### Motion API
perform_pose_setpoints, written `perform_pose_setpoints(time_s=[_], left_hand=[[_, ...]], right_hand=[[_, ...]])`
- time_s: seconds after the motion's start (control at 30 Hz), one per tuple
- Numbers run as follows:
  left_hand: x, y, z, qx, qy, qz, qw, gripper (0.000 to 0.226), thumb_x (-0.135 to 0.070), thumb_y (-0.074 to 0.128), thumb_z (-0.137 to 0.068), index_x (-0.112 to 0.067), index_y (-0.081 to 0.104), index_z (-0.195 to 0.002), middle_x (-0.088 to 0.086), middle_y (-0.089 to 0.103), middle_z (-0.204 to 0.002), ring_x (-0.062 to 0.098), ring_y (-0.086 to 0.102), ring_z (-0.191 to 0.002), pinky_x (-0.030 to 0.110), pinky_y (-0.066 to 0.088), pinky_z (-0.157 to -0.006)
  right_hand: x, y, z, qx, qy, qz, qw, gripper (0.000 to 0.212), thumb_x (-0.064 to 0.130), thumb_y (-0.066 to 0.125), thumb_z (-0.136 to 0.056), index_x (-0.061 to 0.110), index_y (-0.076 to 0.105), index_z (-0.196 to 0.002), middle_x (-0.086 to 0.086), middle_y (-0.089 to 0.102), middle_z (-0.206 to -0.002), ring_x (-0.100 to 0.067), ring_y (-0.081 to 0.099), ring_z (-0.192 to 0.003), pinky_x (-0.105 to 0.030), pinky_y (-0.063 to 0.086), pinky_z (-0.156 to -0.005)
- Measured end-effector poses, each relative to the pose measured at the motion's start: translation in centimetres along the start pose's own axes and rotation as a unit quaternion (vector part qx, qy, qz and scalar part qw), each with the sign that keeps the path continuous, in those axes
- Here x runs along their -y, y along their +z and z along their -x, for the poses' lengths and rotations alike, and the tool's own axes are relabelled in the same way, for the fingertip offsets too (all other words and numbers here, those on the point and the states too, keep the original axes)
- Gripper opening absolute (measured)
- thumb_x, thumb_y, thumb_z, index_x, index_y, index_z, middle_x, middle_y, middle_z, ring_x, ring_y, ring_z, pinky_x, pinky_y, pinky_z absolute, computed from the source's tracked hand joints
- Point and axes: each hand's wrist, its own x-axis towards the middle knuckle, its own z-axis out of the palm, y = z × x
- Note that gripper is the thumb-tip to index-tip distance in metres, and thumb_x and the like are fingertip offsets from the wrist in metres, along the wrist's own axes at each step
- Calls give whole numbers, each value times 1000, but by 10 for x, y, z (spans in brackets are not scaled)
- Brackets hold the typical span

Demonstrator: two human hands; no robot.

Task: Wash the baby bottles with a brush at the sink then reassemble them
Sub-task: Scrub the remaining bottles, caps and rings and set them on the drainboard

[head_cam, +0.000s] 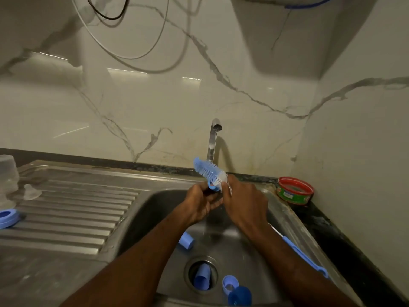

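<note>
Both forearms reach in from the near edge over the sink (155, 209), the landmark for everything else. Above the middle of its basin, the left hand (200, 204) curls around something small and dark, too hidden to name, pressed against the base of the brush head. The right hand (244, 201) grips the bottle brush (209, 171) just below its blue and white bristles, which point up and toward the back of the sink; the brush's blue handle (304, 255) shows past the right forearm, over the sink's right rim. A thin stream of water falls from the tap (214, 138) at the back of the sink, passing between the two hands down to the basin floor.

Inside the basin lie loose blue bottle parts: a blue cap (186, 240) left of the stream, a blue piece (201, 278) sitting in the drain hole, a pale blue ring (229, 284) just right of the drain, and a dark blue cap (240, 295) touching that ring at the near edge.

On the ribbed drainboard left of the basin sit a clear teat (31, 191), a clear bottle (7, 180) at the far left, and a blue collar ring (7, 218) nearer the camera. On the counter right of the sink stands a round red and green tub (295, 191).
</note>
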Motion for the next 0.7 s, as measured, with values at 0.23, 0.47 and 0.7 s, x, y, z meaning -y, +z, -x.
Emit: perform_pose_setpoints(time_s=[0.23,0.47,0.7], left_hand=[[-1,-3,-10,-111,102,-50,987,20,-14,48,-102,-7,66,-103,12,74,-95,22,70,-85,32,56,-70],[11,-13,-8,27,56,-274,960,26,-23,53,-100,-11,65,-120,6,75,-103,20,72,-97,32,57,-78],[-7,-17,-3,-66,124,-130,981,17,-10,55,-101,-5,69,-109,14,76,-103,22,73,-94,31,59,-80]], right_hand=[[-28,6,-7,18,41,-36,998,42,60,44,-99,31,66,-122,2,72,-108,-21,67,-95,-33,46,-73],[-19,12,-11,20,39,-31,999,39,59,49,-97,33,67,-121,2,73,-110,-21,67,-97,-36,53,-82],[-34,12,-10,17,35,-35,999,43,62,51,-95,33,68,-122,4,73,-108,-18,66,-94,-33,53,-76]])
